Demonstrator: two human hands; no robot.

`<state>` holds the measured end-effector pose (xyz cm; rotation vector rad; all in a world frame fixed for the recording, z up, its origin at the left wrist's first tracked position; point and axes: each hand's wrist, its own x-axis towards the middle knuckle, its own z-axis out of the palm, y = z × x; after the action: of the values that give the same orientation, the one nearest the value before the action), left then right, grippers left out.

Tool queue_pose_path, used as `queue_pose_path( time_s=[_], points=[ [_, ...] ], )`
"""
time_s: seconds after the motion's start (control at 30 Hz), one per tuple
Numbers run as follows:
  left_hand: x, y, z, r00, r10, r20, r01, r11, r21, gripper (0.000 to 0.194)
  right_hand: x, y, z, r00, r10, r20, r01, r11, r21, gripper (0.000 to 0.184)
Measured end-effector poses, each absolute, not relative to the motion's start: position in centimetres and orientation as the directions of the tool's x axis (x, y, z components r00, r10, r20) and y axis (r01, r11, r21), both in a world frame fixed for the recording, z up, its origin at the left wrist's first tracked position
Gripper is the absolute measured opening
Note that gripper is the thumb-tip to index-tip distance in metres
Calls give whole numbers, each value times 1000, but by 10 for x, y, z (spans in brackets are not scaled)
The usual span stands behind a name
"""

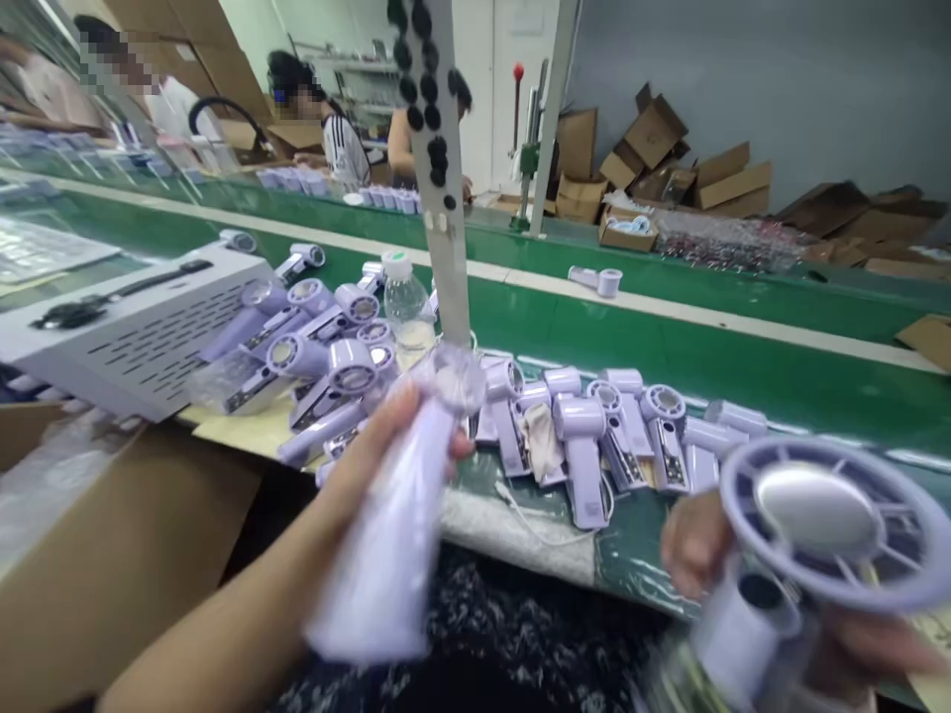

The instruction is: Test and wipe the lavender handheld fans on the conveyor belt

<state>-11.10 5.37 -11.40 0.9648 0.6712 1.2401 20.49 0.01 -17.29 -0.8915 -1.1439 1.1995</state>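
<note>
My left hand (378, 446) is closed around a lilac handheld fan (405, 505) wrapped in a clear plastic bag, held upright over my lap and blurred by motion. At the lower right, my right hand (743, 564) grips another lilac handheld fan (824, 535), its round grille head facing up, close to the camera. A row of several lilac fans (594, 426) lies on the green bench in front of me. A pile of more fans (319, 347) lies to the left.
A grey perforated metal box (126, 327) stands at the left, with an open cardboard box (126, 555) below it. A water bottle (405, 302) stands by a white post (446, 198). Behind, a green conveyor (669, 337) runs, with people seated beyond it and cardboard boxes (669, 149) piled up.
</note>
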Motion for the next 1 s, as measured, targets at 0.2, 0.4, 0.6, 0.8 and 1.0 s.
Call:
queue_pose_path(
  time_s=[0.2,0.4,0.6,0.8,1.0],
  points=[
    [-95,40,-124,62,961,271,-430,-220,876,47,169,9,-157,100,958,269,-272,286,-919,70],
    [-49,51,-141,4,556,831,-122,-825,552,71,124,8,-170,-229,951,206,-124,181,-976,149],
    [-53,119,-170,524,562,640,402,-826,396,64,221,10,-162,82,989,124,314,92,-945,122],
    [-126,212,-204,416,868,273,681,-496,539,91,404,-2,-170,833,536,136,509,-646,-568,92],
    [-147,251,-179,351,922,161,688,-371,624,75,433,-2,-184,884,413,219,467,-755,-461,66]
  ],
)
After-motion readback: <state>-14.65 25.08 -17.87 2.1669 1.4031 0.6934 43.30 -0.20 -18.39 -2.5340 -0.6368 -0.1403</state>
